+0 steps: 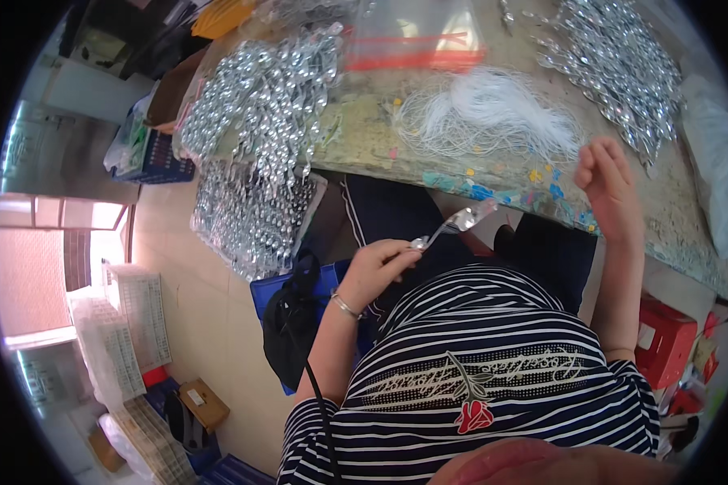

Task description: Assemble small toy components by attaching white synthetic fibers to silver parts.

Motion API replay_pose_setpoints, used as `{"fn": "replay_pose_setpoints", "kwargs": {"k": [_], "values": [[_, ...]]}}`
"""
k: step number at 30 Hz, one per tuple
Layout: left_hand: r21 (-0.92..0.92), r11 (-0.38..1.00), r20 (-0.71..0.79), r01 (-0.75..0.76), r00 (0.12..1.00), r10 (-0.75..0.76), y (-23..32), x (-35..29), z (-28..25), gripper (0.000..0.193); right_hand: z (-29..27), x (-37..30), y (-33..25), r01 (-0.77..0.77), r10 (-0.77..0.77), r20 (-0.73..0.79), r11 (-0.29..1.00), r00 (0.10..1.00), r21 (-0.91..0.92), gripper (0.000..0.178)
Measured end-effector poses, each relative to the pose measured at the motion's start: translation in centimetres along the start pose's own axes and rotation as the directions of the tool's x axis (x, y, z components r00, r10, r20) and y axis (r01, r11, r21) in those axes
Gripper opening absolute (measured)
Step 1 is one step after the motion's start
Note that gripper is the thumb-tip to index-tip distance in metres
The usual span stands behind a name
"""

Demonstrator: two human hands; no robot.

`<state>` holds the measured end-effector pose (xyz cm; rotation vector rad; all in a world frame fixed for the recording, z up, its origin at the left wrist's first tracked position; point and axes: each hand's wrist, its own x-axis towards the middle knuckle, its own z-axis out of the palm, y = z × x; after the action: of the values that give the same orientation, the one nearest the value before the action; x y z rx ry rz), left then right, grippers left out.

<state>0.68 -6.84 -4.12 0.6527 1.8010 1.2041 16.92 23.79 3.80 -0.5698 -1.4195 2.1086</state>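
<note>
Between the thumb and fingers of my left hand [380,268] is a shiny silver twisted ornament [466,218], slanting up to the right over my lap, just off the table edge. My right hand [611,184] is raised at the table edge, to the right of a loose bundle of white string [501,109]. Its fingers are curled together at the tips; whether a thread is pinched in them is too small to tell. A thick heap of similar silver ornaments [259,101] covers the table's left part and hangs over the edge. Another silver pile [619,69] lies at the far right.
Clear plastic bags with red strips [416,61] lie at the back of the paint-stained table [364,145]. More silver pieces [247,214] hang low on the left. A red stool [665,343] stands at right; white crates [137,315] and a cardboard box [204,404] are on the left floor.
</note>
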Motion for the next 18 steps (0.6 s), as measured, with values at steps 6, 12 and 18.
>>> {"fn": "replay_pose_setpoints", "kwargs": {"k": [6,12,18], "values": [[0.136,0.990,-0.584,-0.044,0.804,0.115,1.7,2.6,-3.9,0.019,0.7,0.5,3.1,-0.148,0.151,0.064,0.988,0.987,-0.043,0.019],[0.701,0.713,-0.558,-0.006,0.618,0.554,2.0,6.7,-13.4,0.021,0.1,0.2,3.0,-0.201,0.207,0.041,0.973,0.978,-0.115,0.020],[0.912,0.359,-0.410,0.200,0.514,0.753,2.1,11.6,-18.2,0.032,-4.2,1.3,0.5,0.014,-0.083,-0.105,0.844,0.991,-0.537,0.022]]}}
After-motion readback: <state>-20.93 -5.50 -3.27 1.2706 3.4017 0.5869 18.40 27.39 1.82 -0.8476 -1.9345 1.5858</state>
